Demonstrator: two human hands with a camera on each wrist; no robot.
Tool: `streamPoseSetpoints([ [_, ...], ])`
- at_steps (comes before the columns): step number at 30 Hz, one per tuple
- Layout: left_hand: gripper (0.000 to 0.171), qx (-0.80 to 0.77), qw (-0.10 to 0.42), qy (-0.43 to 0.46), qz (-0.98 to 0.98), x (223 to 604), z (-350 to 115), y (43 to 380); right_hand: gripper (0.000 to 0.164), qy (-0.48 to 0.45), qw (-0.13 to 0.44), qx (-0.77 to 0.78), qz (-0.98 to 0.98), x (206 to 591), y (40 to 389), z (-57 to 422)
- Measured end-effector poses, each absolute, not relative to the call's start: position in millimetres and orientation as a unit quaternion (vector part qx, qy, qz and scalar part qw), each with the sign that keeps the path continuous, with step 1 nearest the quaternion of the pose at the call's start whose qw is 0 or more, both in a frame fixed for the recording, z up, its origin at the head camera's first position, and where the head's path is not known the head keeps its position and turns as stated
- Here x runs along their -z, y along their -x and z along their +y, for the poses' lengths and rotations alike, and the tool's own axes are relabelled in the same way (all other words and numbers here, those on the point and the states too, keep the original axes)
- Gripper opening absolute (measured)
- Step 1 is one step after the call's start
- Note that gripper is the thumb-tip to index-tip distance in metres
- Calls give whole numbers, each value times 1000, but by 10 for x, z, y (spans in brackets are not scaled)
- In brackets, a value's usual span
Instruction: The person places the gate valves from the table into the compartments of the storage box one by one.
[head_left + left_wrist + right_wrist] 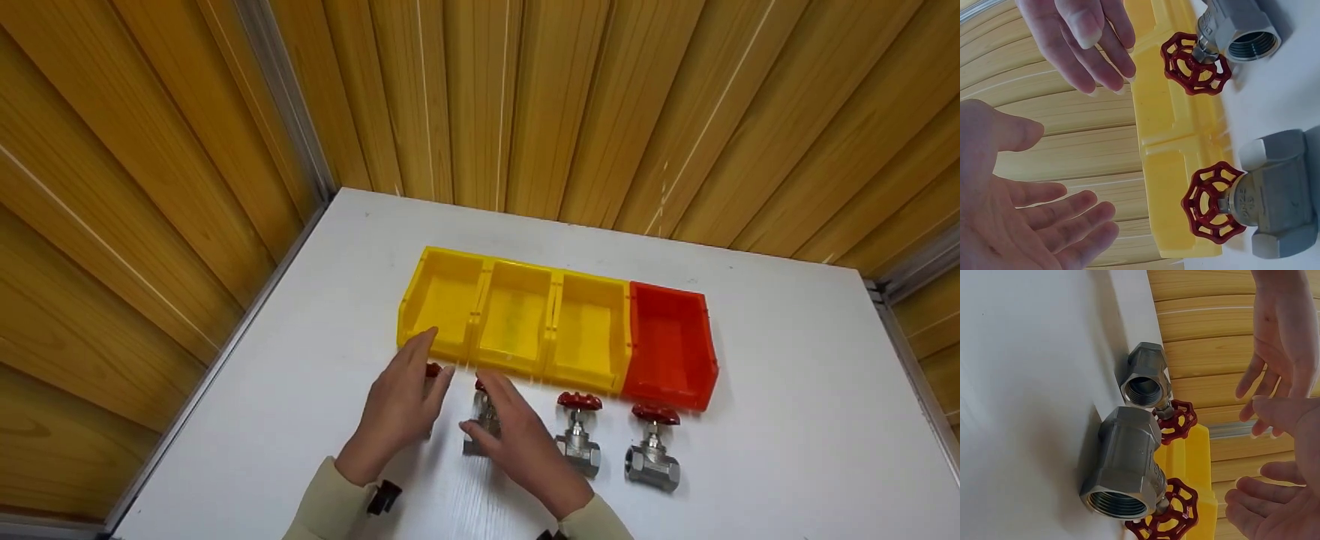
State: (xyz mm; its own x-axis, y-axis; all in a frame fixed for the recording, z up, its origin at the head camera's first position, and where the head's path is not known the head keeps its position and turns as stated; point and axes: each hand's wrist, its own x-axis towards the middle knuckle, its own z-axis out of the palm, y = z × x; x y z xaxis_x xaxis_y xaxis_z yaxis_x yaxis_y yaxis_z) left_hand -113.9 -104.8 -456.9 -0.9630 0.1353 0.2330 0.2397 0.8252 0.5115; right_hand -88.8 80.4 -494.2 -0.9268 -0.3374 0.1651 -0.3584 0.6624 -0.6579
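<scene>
Left hand [396, 406], right hand [525, 444] — both slack, both empty — hover by the valves [654, 466], which stand wheels [580, 401] up on the counter [795, 390] before the bins [585, 376], seemingly lined up for easy reach.

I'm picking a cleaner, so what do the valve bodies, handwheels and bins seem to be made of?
Valve bodies: metal, perhaps steel, satin grey with threaded openings. Handwheels: probably painted metal, evenly red; plastic possible. Yellow bins and red bin: likely plastic, smooth, solidly coloured.
</scene>
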Motion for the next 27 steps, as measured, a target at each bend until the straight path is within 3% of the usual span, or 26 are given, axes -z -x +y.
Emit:
streamPoseSetpoints([
  [8, 58, 285, 97, 93, -949, 4554, -1102, 1168, 70, -208, 17, -358, -910, 4982, 895, 721],
  [27, 59, 322, 41, 47, -945, 4528, -1168, 1226, 74, -252, -1, -336, -908, 5003, 910, 506],
])
